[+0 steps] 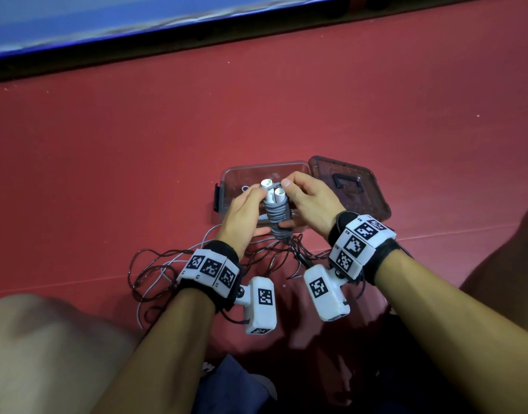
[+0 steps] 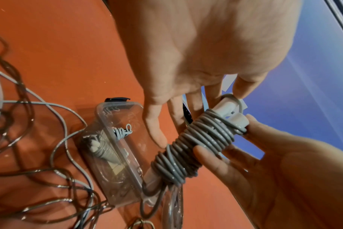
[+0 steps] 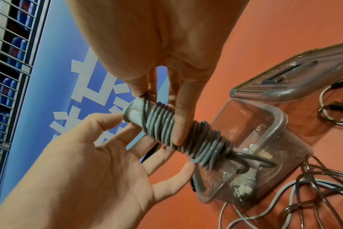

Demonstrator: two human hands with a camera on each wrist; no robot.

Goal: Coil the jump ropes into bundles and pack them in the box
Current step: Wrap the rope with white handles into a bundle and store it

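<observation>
I hold a grey jump rope bundle (image 1: 276, 215) wound round its two white handles (image 1: 273, 189) over the clear box (image 1: 227, 177). My right hand (image 1: 300, 198) grips it: the thumb lies across the coils (image 3: 177, 131) and the fingertips pinch the rope at the handle end. My left hand (image 1: 245, 209) steadies it with straight, spread fingers (image 3: 127, 139) and the thumb near the lower end. Another coiled grey bundle (image 2: 102, 149) lies inside the box (image 2: 117, 127). A short grey tail (image 2: 147, 199) hangs from the held bundle.
The box's tinted lid (image 1: 349, 186) lies open to its right. Loose dark brown rope (image 1: 143, 276) and pale grey rope (image 1: 167, 264) sprawl on the red floor in front of the box, with a black handle (image 1: 301, 258). My knees flank the arms. A blue barrier (image 1: 107, 19) runs behind.
</observation>
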